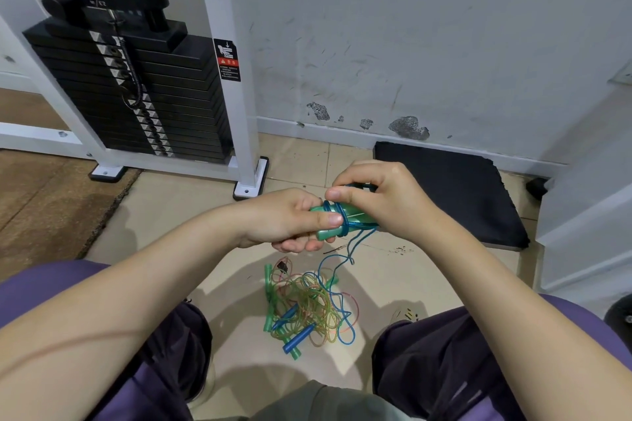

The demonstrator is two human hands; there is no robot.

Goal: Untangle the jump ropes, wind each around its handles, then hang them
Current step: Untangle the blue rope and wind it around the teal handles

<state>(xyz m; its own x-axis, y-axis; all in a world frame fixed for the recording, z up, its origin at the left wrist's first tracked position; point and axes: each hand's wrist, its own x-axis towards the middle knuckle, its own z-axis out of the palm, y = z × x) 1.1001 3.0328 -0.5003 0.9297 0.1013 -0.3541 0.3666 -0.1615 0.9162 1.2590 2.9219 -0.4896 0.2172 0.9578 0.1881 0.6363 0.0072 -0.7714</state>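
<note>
My left hand grips a pair of teal-green jump rope handles held side by side. A blue rope is looped a few times around them and trails down to the floor. My right hand pinches that blue rope at the top of the handles, thumb and fingers curled over it. On the floor between my knees lies a tangled pile of ropes: green, pink and blue strands with green handles and blue handles mixed in.
A white-framed weight stack machine stands at the left against the wall. A black mat lies on the tiled floor at the right. My purple-clad legs frame the pile on both sides.
</note>
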